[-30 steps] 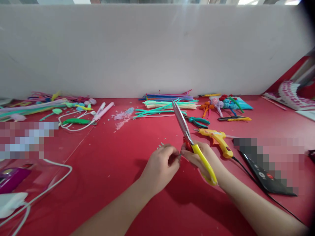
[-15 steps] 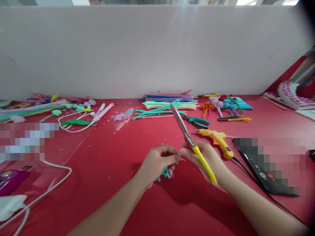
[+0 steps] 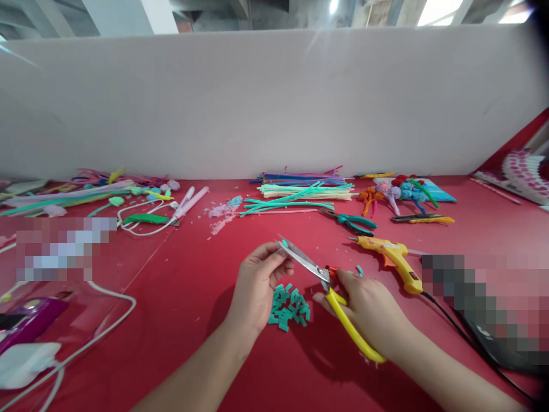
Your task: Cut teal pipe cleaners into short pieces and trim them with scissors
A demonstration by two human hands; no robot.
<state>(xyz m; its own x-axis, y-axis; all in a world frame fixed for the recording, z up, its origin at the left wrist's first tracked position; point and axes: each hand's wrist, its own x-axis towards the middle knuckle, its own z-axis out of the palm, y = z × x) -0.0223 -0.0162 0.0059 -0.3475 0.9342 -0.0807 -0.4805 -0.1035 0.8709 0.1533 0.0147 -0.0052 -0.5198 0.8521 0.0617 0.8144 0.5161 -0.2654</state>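
Note:
My right hand grips the yellow handles of a pair of scissors, whose closed blades point left toward my left hand. My left hand is curled, its fingertips pinching a tiny teal piece at the blade tips. Under my left hand lies a small pile of short teal pipe-cleaner bits on the red table. One more teal bit lies just right of the scissors' pivot.
A yellow glue gun with a black cord lies right of my hands, green pliers behind it. Bundled pipe cleaners and small flower pieces sit near the white back wall. White cables and a purple device lie at left.
The scissors swung down from pointing up and away to lying low toward my left hand. My left hand lifted off the teal bits, which now show on the table. The camera tilted up slightly.

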